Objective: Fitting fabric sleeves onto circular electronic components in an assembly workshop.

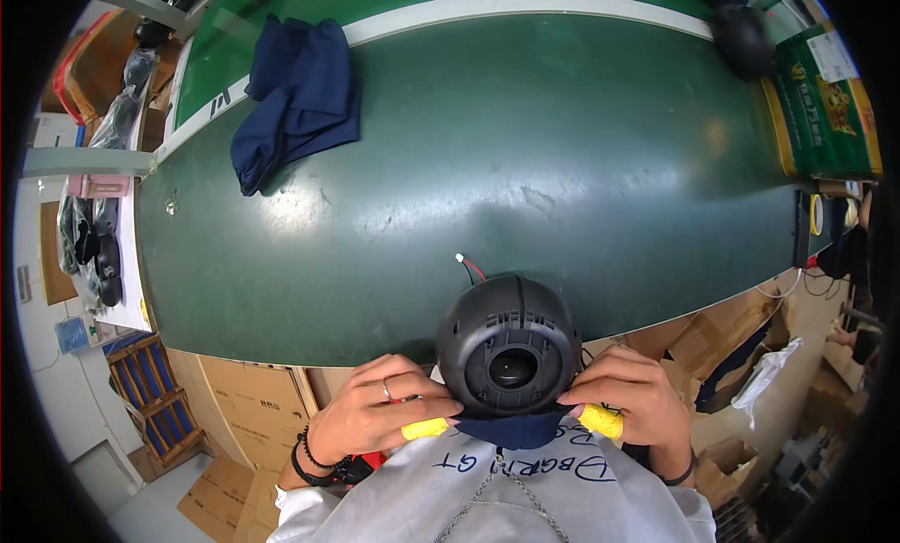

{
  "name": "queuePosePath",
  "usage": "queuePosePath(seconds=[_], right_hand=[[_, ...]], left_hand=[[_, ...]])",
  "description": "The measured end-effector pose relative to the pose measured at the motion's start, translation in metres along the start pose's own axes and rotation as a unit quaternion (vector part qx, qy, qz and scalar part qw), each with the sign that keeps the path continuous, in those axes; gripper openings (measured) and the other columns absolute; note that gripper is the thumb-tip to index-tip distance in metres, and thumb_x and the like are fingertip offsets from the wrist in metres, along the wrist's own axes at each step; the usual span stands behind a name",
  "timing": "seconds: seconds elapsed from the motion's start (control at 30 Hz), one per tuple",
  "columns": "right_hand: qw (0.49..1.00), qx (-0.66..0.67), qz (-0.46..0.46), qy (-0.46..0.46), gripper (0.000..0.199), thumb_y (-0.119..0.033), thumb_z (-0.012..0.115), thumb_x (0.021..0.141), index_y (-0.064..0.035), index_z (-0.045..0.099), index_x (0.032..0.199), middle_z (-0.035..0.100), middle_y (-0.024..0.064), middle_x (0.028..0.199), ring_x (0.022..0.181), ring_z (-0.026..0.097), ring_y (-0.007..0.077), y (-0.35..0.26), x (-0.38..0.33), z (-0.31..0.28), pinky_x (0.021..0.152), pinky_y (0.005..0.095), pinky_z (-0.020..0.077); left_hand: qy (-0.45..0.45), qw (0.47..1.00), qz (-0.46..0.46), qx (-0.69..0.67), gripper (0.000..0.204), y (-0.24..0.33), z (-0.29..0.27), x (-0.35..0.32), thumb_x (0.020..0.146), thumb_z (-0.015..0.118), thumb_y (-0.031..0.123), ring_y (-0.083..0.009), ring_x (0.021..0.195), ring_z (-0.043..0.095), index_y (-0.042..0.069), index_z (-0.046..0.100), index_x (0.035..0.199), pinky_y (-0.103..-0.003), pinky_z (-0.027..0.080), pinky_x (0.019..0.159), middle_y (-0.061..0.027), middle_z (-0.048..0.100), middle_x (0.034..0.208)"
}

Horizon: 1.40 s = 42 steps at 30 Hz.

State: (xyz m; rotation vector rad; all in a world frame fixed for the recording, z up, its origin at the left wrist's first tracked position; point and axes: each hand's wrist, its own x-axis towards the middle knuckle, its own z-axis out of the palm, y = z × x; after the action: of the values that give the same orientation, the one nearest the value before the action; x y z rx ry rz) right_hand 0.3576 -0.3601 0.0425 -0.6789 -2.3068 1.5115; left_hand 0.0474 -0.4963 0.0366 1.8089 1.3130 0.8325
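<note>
You held the black dome-shaped housing point(509, 348) close to your chest, at the near edge of the green table point(581, 177). It sat between your two hands, with its round opening turned up toward your head. Your left hand point(380, 416) was at its lower left side and your right hand point(630, 399) at its lower right side, so the housing was a little above and between your fingertips.

Both hands were closed, but not on the housing itself. They pinched the dark blue cloth point(516, 430) which lay under the lower rim of the housing. The yellow-taped finger point(425, 429) of your left hand pressed on the cloth from the left, and the yellow-taped finger point(600, 420) of your right hand pressed from the right.

A thin red and black wire point(469, 267) with a white plug came out behind the housing and lay on the table. A folded dark blue cloth point(298, 98) lay far away at the back left of the table, and a green carton point(823, 102) stood at the far right.
</note>
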Motion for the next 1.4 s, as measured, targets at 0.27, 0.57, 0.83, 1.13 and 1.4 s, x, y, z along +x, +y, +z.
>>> queuePosePath(seconds=[0.27,0.57,0.83,1.13,1.4], right_hand=[[0.999,0.005,0.017,0.034,0.024,-0.013,0.09,0.073,-0.0107,0.082,0.095,0.072,0.003,0.099,0.084,0.066,0.0207,-0.001,0.006,-0.001,0.072,0.0342,0.0517],[0.993,0.042,0.012,0.109,0.024,-0.013,0.093,0.068,-0.0095,0.082,0.089,0.063,0.0207,0.136,0.122,0.063,0.0383,0.014,0.014,-0.001,0.098,0.0451,0.0546],[0.984,0.143,0.01,0.108,0.023,-0.011,0.094,0.069,-0.0034,0.075,0.08,0.063,0.0281,0.138,0.134,0.059,0.0449,0.034,0.016,0.008,0.111,0.054,0.0481],[0.947,0.232,0.043,0.22,0.03,-0.012,0.094,0.073,-0.0044,0.067,0.081,0.068,0.0308,0.128,0.127,0.064,0.0443,0.037,0.023,0.023,0.111,0.056,0.047],[0.956,0.2,0.046,0.208,0.033,-0.012,0.091,0.079,-0.0076,0.06,0.09,0.074,0.0279,0.116,0.116,0.071,0.0435,0.044,0.033,0.016,0.11,0.0608,0.0444]], left_hand=[[0.087,0.996,0.012,0.024,0.027,-0.002,0.008,0.004,0.071,0.093,0.02,-0.0241,0.094,0.064,0.012,0.081,0.094,-0.037,0.052,0.081,-0.0072,0.069,0.117],[0.09,0.994,0.012,-0.057,0.024,-0.023,0.009,0.007,0.074,0.092,0.016,-0.0386,0.129,0.063,0.008,0.08,0.093,-0.041,0.058,0.097,-0.0191,0.062,0.142],[0.154,0.981,0.026,-0.117,0.025,-0.044,0.029,0.006,0.081,0.088,0.014,-0.041,0.129,0.063,0.003,0.07,0.095,-0.046,0.057,0.102,-0.0208,0.065,0.138],[0.257,0.946,0.015,-0.196,0.023,-0.054,0.049,0.026,0.095,0.076,0.011,-0.0423,0.114,0.071,0.004,0.056,0.104,-0.051,0.058,0.093,-0.0249,0.073,0.119],[0.28,0.928,-0.029,-0.244,0.02,-0.055,0.049,0.037,0.102,0.068,0.013,-0.0448,0.114,0.07,0.003,0.052,0.108,-0.056,0.054,0.101,-0.0305,0.071,0.118]])
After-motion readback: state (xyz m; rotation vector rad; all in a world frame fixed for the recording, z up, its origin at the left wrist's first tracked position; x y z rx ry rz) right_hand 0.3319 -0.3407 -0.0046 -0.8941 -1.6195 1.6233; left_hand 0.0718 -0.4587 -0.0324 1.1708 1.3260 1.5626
